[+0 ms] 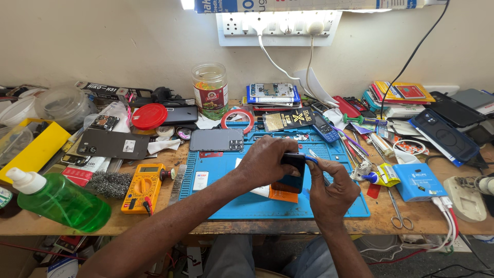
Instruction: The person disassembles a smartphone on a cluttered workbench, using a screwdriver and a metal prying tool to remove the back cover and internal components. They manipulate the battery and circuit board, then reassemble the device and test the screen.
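My left hand (266, 160) grips a dark smartphone (292, 174), holding it upright on edge above the blue work mat (339, 203). My right hand (331, 189) is closed around a thin blue tool (312, 159) whose tip rests against the phone's top edge. An orange part (283, 194) lies on the mat just under the phone. Both hands meet over the middle of the mat.
A yellow multimeter (141, 187) and a green spray bottle (59, 200) lie at the left. Phones and back covers (113, 143), a red lid (149, 116), a jar (210, 90), a tape roll (237, 120), scissors (400, 211) and a blue box (425, 181) crowd the wooden bench.
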`<action>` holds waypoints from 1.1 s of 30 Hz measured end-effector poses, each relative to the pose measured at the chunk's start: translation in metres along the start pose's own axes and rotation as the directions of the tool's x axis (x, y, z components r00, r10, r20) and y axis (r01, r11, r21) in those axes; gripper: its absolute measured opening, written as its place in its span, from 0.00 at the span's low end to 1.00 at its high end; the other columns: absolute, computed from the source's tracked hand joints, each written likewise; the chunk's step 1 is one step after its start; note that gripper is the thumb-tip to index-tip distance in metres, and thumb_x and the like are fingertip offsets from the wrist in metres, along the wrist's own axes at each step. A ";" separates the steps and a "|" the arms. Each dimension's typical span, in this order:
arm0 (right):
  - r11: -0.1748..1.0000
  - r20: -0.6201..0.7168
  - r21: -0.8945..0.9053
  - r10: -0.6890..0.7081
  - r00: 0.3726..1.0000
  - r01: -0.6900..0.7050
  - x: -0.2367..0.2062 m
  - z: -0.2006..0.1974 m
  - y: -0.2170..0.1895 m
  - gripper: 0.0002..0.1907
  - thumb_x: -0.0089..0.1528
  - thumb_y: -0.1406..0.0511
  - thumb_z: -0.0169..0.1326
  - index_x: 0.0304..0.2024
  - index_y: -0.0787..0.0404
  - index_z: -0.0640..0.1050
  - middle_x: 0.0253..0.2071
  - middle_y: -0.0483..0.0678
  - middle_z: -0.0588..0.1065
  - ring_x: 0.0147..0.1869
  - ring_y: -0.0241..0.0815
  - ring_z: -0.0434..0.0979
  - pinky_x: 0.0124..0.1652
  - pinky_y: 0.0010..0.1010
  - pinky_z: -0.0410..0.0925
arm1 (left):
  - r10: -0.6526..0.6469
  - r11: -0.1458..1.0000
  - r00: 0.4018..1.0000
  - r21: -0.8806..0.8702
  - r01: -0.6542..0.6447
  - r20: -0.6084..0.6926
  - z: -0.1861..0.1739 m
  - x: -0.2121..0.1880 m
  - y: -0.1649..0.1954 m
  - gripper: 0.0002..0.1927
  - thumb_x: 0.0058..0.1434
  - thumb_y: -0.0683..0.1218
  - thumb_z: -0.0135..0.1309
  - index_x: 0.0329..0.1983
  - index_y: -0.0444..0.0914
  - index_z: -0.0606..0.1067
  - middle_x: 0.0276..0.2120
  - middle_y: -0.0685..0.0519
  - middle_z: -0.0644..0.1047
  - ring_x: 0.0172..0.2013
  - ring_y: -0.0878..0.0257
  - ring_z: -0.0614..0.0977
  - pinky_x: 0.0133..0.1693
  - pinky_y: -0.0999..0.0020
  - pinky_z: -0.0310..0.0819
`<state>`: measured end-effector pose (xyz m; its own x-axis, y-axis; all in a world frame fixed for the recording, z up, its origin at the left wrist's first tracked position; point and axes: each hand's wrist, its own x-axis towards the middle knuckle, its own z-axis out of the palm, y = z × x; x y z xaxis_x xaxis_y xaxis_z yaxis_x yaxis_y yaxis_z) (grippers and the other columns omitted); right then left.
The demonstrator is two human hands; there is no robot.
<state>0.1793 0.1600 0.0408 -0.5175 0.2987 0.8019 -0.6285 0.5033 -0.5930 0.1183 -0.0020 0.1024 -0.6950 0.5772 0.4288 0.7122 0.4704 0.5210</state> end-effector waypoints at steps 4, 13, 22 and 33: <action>0.993 0.072 -0.099 -0.053 0.996 0.060 0.010 -0.007 -0.003 0.07 0.63 0.73 0.64 0.42 0.67 0.80 0.37 0.51 0.81 0.42 0.34 0.82 0.41 0.24 0.73 | 0.102 0.994 0.992 0.035 -0.100 -0.069 0.008 -0.002 0.004 0.24 0.45 0.49 0.72 0.42 0.36 0.78 0.31 0.45 0.81 0.37 0.46 0.84 0.42 0.50 0.77; 0.976 0.159 0.003 0.214 0.964 -0.217 0.023 -0.038 0.009 0.08 0.61 0.72 0.65 0.42 0.66 0.80 0.38 0.48 0.82 0.40 0.31 0.81 0.39 0.21 0.72 | 0.010 0.968 0.999 -0.252 0.000 0.039 -0.006 0.003 0.002 0.19 0.52 0.50 0.69 0.41 0.37 0.76 0.32 0.50 0.82 0.36 0.60 0.86 0.39 0.62 0.78; 0.992 0.242 -0.107 0.093 0.966 -0.069 0.033 -0.046 -0.001 0.07 0.60 0.71 0.65 0.41 0.64 0.82 0.38 0.49 0.83 0.41 0.32 0.83 0.40 0.23 0.75 | -0.056 0.887 0.997 -0.460 0.025 -0.053 0.018 -0.003 -0.006 0.14 0.54 0.48 0.70 0.39 0.39 0.81 0.33 0.54 0.82 0.36 0.67 0.84 0.42 0.67 0.80; 0.936 0.522 -0.266 -0.062 0.851 0.231 0.070 -0.050 -0.031 0.09 0.57 0.71 0.64 0.40 0.60 0.85 0.38 0.48 0.83 0.41 0.41 0.85 0.38 0.30 0.76 | -0.101 0.829 0.995 -0.554 0.074 -0.019 0.032 -0.005 -0.012 0.13 0.54 0.48 0.69 0.39 0.39 0.82 0.33 0.55 0.83 0.34 0.70 0.84 0.39 0.69 0.81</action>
<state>0.1919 0.2060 0.1186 -0.7047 -0.2004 0.6806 -0.5531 0.7560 -0.3501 0.1167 0.0108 0.0708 -0.7651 0.5139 0.3879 0.4847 0.0630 0.8724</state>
